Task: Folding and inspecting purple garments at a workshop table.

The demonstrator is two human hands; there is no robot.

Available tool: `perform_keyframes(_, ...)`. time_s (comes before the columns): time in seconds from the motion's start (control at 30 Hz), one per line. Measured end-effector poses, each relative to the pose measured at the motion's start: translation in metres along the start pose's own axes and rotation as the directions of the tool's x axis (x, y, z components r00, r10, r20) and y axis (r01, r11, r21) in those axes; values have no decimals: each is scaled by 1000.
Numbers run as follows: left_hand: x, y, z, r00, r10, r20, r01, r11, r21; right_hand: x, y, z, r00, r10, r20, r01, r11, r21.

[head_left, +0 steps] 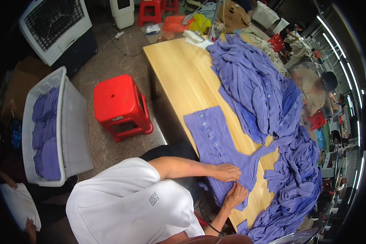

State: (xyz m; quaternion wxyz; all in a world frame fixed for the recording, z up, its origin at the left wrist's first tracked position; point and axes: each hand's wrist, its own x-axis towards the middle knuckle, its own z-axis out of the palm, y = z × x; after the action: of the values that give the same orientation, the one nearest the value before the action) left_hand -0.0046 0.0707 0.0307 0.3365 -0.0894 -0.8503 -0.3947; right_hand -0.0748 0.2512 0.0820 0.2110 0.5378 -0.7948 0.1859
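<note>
The violet garment [232, 156] lies on the wooden surface [171, 65], at its near left edge, directly in front of the seated person. It is spread mostly flat, with its row of small round fasteners facing up. This layout probably keeps the fastener line exposed and within easy reach.

The left hand [227, 172] rests on the garment with fingers curled and nearly closed, apparently pinching the cloth. The right hand [236, 196] is just beside it on the near side, its fingertips also drawn together on the garment. What lies between the fingertips is too small to tell. The close spacing of the hands suggests fine control over one small area of cloth.

A far heap [254, 81] and a near heap [295, 179] of similar violet cloth occupy the right side, likely so that the strip along the left edge serves as working room. At left, a white bin [75, 134] contains folded violet pieces [44, 134]; folding presumably saves space. A red stool [116, 95] stands on the floor between the bin and the surface.
</note>
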Motion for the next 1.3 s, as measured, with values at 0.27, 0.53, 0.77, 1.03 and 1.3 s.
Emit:
perform_keyframes(0.27, 3, 7, -7, 998, 43, 48, -44, 999, 14, -8, 7, 2, 1000, -20, 2, 20, 999, -34)
perform_keyframes(0.53, -8, 0, 8, 923, 352, 154, -381, 886, 265, -30, 24, 6, 998, -62, -13, 62, 998, -29)
perform_keyframes(0.77, -4, 18, 20, 958, 147, 247, -249, 852, 461, -34, 26, 11, 996, -57, -75, 54, 998, -44)
perform_keyframes(1.03, 28, 25, 53, 953, 179, 245, -271, 866, 421, -55, 45, 12, 991, 34, -128, -48, 993, -110)
perform_keyframes(1.3, 15, 17, 21, 960, -59, 275, -6, 974, 228, -33, 19, 10, 978, 173, -119, -159, 980, 118)
